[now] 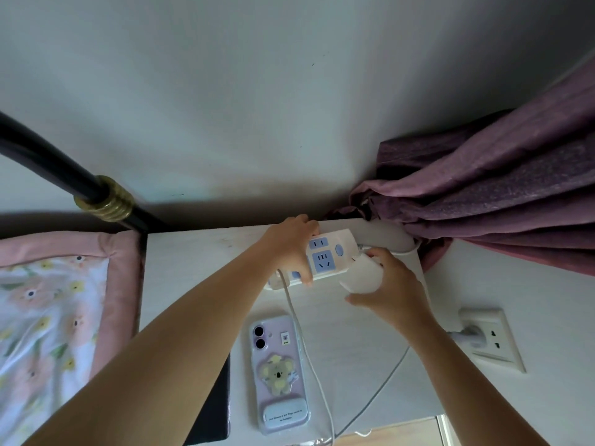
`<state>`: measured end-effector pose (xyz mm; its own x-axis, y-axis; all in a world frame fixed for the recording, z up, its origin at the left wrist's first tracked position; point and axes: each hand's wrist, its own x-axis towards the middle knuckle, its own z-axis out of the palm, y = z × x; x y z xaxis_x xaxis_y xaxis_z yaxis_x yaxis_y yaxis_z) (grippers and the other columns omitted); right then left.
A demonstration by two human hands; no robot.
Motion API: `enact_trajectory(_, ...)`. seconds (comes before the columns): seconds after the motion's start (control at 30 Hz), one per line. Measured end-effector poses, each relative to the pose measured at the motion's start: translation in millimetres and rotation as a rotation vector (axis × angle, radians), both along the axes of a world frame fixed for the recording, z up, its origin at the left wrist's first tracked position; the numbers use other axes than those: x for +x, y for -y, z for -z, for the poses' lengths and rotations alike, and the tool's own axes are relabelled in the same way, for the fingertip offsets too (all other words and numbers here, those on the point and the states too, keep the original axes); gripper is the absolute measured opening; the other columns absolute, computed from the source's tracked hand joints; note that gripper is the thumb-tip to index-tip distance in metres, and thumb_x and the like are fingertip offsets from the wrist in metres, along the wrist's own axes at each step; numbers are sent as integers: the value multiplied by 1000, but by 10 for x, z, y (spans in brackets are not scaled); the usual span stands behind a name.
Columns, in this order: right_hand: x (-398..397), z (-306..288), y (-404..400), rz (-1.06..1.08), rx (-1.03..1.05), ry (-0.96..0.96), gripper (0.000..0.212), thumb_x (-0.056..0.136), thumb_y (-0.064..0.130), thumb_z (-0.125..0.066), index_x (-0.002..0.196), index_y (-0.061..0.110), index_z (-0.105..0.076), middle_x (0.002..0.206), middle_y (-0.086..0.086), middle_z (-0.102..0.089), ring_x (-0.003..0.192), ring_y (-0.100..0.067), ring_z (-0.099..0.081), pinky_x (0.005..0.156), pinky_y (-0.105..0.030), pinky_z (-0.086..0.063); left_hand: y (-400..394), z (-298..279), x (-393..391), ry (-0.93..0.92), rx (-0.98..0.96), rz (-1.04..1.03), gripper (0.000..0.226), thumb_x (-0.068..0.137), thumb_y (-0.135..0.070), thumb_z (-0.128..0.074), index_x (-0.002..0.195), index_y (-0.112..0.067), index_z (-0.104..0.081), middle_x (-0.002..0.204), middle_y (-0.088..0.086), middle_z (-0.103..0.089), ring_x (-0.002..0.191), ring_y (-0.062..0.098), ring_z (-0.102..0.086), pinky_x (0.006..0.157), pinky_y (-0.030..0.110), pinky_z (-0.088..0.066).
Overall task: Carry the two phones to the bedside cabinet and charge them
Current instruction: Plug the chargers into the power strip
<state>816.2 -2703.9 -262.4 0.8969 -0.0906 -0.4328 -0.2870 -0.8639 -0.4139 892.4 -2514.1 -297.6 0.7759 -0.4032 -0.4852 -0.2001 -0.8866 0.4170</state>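
On the white bedside cabinet (199, 252) a purple phone (279, 375) in a clear koala case lies face down. Left of it a black phone (214, 410) lies mostly hidden under my left forearm. My left hand (289, 246) grips the left part of a white power strip (325, 259) with blue sockets, holding it at the cabinet's back. My right hand (389, 291) holds a white charger plug (362, 273) against the strip's right end. Two white cables (309, 355) run from the strip area down past the purple phone.
A wall socket (491, 339) with a grey plug in it sits on the right wall. A purple curtain (483, 201) hangs bunched at the back right. On the left are a pink floral bed cover (54, 313) and a black bed rail with a brass collar (104, 202).
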Motion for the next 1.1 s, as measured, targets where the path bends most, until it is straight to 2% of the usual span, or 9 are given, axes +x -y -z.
enact_trajectory(0.1, 84, -102, -68, 64, 169, -70, 66, 54, 37, -87, 111, 37, -53, 88, 12, -60, 84, -18, -62, 78, -39, -54, -4, -11, 0, -6, -4, -8, 86, 45, -40, -90, 119, -22, -50, 109, -3, -50, 94, 16, -51, 78, 32, -52)
enact_trajectory(0.17, 145, -145, -116, 28, 212, -107, 55, 65, 29, -82, 113, 35, -53, 88, 11, -59, 86, -20, -64, 78, -44, -55, -5, -18, 2, -10, -3, -8, 88, 45, -41, -90, 121, -21, -50, 110, -3, -50, 95, 17, -51, 80, 34, -53)
enact_trajectory(0.23, 196, -170, -156, -33, 158, -99, 55, 70, 24, -79, 117, 28, -51, 93, 8, -59, 90, -22, -63, 79, -42, -54, -4, -25, 4, -12, 0, -1, 89, 46, -42, -90, 122, -19, -50, 111, -2, -49, 97, 18, -51, 82, 36, -53)
enact_trajectory(0.33, 261, -204, -195, -73, 20, -41, 53, 68, 26, -81, 113, 21, -54, 95, 6, -59, 92, -20, -62, 76, -29, -47, -13, -23, 9, -16, -5, 2, 89, 47, -41, -90, 124, -18, -51, 113, -1, -49, 95, 17, -49, 80, 35, -52)
enact_trajectory(0.43, 313, -222, -253, -177, -50, -39, 39, 71, 30, -77, 108, 27, -64, 102, 3, -68, 94, -21, -63, 79, -30, -49, -19, -33, 13, -16, -6, 9, 87, 48, -41, -90, 124, -18, -53, 112, -1, -49, 92, 17, -49, 78, 34, -51)
enact_trajectory(0.57, 410, -239, -380, -312, -159, -39, 37, 80, 34, -68, 117, 32, -65, 116, 4, -67, 105, -21, -62, 85, -30, -46, -16, -51, 30, -19, 0, 34, 83, 50, -41, -89, 123, -19, -54, 111, -1, -49, 90, 17, -49, 74, 30, -49)
enact_trajectory(0.77, 572, -303, -590, -486, -320, -84, 28, 83, 27, -61, 110, 26, -69, 102, -3, -69, 95, -25, -63, 70, -26, -41, -15, -45, 35, -22, -4, 36, 79, 49, -42, -89, 117, -18, -57, 108, -1, -48, 88, 17, -49, 67, 28, -41)
enact_trajectory(0.97, 658, -315, -810, -484, -379, -101, 23, 80, 15, -62, 102, 11, -63, 105, -9, -67, 100, -30, -63, 73, -30, -44, -3, -38, 39, -33, -17, 22, 80, 47, -43, -89, 116, -19, -58, 105, -1, -49, 92, 20, -55, 67, 28, -41)
enact_trajectory(1.1, 677, -344, -863, -434, -384, -105, 29, 80, 9, -62, 109, 11, -62, 111, -11, -66, 105, -31, -61, 82, -33, -48, -2, -40, 45, -31, -16, 18, 82, 46, -44, -89, 118, -20, -58, 108, -1, -51, 95, 20, -55, 70, 29, -44)
